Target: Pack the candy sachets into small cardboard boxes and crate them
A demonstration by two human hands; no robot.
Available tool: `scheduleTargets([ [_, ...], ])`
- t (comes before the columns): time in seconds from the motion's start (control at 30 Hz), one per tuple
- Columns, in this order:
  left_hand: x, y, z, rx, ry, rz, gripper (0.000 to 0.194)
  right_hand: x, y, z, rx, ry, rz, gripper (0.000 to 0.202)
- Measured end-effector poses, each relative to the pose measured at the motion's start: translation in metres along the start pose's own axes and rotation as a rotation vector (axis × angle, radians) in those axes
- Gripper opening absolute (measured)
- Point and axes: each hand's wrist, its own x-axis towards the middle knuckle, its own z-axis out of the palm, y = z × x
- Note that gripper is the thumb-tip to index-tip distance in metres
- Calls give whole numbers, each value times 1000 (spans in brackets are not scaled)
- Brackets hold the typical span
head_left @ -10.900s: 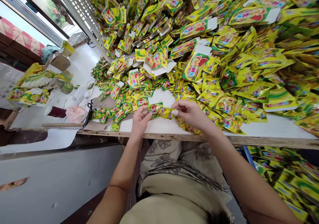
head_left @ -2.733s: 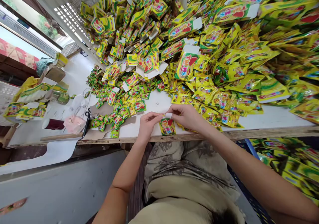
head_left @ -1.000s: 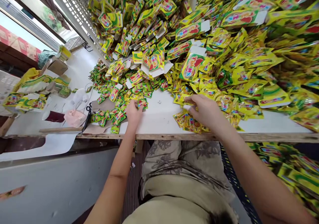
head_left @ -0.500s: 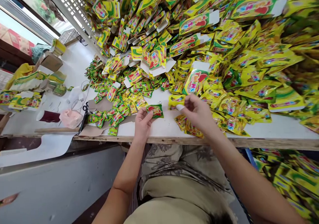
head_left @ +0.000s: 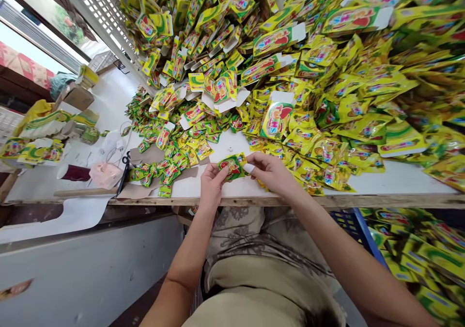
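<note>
Between thumb and fingers, my left hand (head_left: 212, 184) pinches a small green candy sachet (head_left: 233, 167) with a red fruit print, just above the table's front edge. My right hand (head_left: 268, 171) is closed at the sachet's right end, its thumb and fingertips pinching a yellow sachet (head_left: 242, 158) that shows only in part and seems to overlap the green one. Right behind my right hand lie loose yellow sachets (head_left: 300, 138) and a printed box (head_left: 277, 119). Small green sachets (head_left: 174, 164) are heaped left of my left hand.
A white perforated crate (head_left: 109, 24) full of small boxes leans over the back. Black scissors (head_left: 124, 169), a pink plastic bag (head_left: 105, 174) and a dark red cylinder (head_left: 74, 173) lie at left. A blue crate (head_left: 370, 240) with yellow packs stands below the table at right.
My right hand has moved left with the yellow sachet and brought it to the green sachet in my left hand. The camera view has shifted slightly.
</note>
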Motion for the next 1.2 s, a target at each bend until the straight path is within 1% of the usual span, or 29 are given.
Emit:
scheduleTargets([
  [0.07,-2,-1,0,10,-10,6,39,-2,1,1,0,-45,11,17],
  [0.13,-3,-1,0,9,-16,13,38,-5,1,2,33,-47,13,19],
  [0.27,-8,0,1,-56,3,-13,40,-9,4,5,175,67,-26,30],
  [0.37,-13,-1,6,-121,25,-56,43,-11,11,12,301,154,-55,37],
  [0.43,-15,-3,9,-160,46,-76,43,-12,18,19,373,177,-50,39],
  [0.5,-15,-4,12,-193,71,-75,44,-14,25,24,402,158,-19,40],
  [0.57,-14,-5,13,-198,87,-62,45,-15,30,27,386,116,17,41],
  [0.67,-12,-3,11,-161,79,-48,46,-15,32,22,322,43,39,39],
  [0.77,-10,-2,9,-132,59,-36,46,-14,25,10,271,1,-14,35],
  [0.83,-9,-4,9,-116,50,-31,46,-13,20,4,259,14,-71,41],
  [0.9,-9,-7,9,-96,46,-30,44,-12,16,2,215,32,-97,39],
  [1.0,-8,-12,12,-74,60,-19,42,-10,17,3,117,51,-84,32],
  [1.1,-8,-16,14,-35,45,15,40,-8,22,7,57,75,-69,37],
  [1.2,-7,-18,17,-34,52,29,39,-8,26,11,66,76,-55,40],
])
